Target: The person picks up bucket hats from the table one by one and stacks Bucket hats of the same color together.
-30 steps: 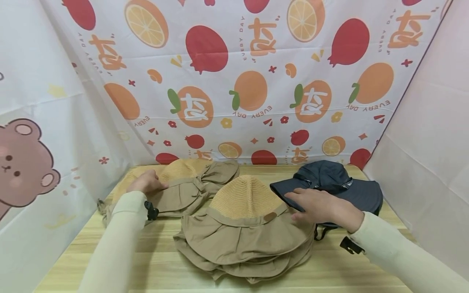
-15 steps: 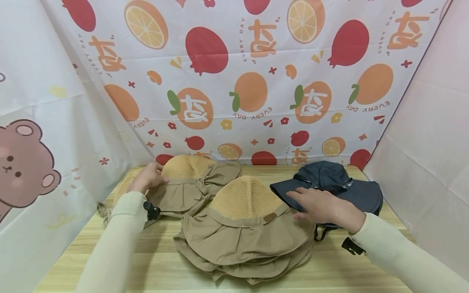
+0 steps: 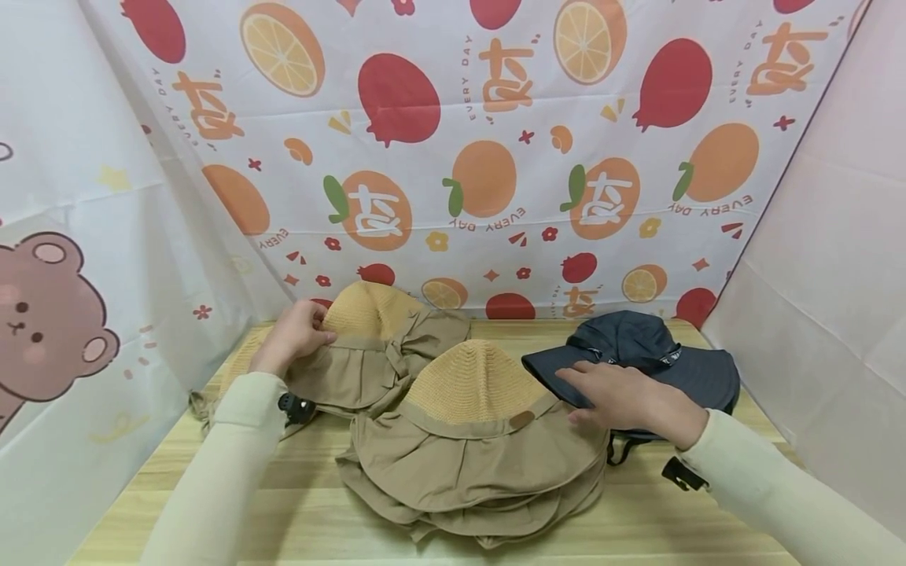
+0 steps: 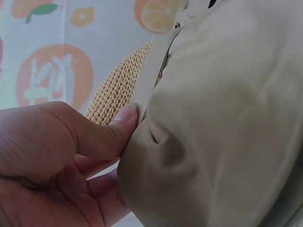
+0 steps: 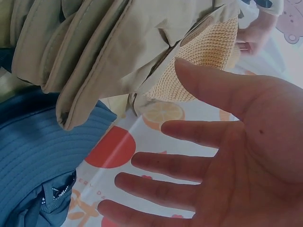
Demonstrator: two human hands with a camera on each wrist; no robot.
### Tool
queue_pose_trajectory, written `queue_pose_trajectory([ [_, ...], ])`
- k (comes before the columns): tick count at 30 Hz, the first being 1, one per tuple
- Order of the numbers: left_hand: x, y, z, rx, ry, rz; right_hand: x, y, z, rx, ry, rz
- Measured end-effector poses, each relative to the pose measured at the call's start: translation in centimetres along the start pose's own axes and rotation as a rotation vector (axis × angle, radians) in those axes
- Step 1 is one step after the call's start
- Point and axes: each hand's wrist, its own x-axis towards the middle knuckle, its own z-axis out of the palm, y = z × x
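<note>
In the head view my left hand (image 3: 292, 336) pinches a straw sun hat (image 3: 371, 310) with a khaki brim and a knotted bow. Up close in the left wrist view, the thumb lies along the brim seam (image 4: 149, 82) beside the straw crown. Another straw hat (image 3: 241, 363) lies at the far left, partly hidden by the hand and sleeve. Centre front is a stack of khaki-brimmed straw hats (image 3: 474, 464). My right hand (image 3: 623, 397) hovers between that stack and a navy hat (image 3: 630, 338); its fingers (image 5: 165, 188) are spread and straight.
A light wooden table (image 3: 318, 511) carries the hats. Behind it hangs a fruit-print cloth (image 3: 453, 102), with white cloth walls at the left and right. A dark cord (image 3: 623, 452) dangles from the navy hat.
My left hand has risen slightly and lifted the straw sun hat's crown higher and a little to the right. The right hand has barely moved.
</note>
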Motion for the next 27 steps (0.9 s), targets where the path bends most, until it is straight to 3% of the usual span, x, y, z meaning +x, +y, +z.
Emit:
queue_pose_trajectory([
  [16,-1.5,4.4,-1.5,0.060,0.104,0.106,-0.1,0.1,0.0,0.006,0.003,0.012],
  [27,-2.4,6.9,-2.4,0.056,0.133,0.115,-0.1,0.2,0.1,-0.008,0.014,0.008],
])
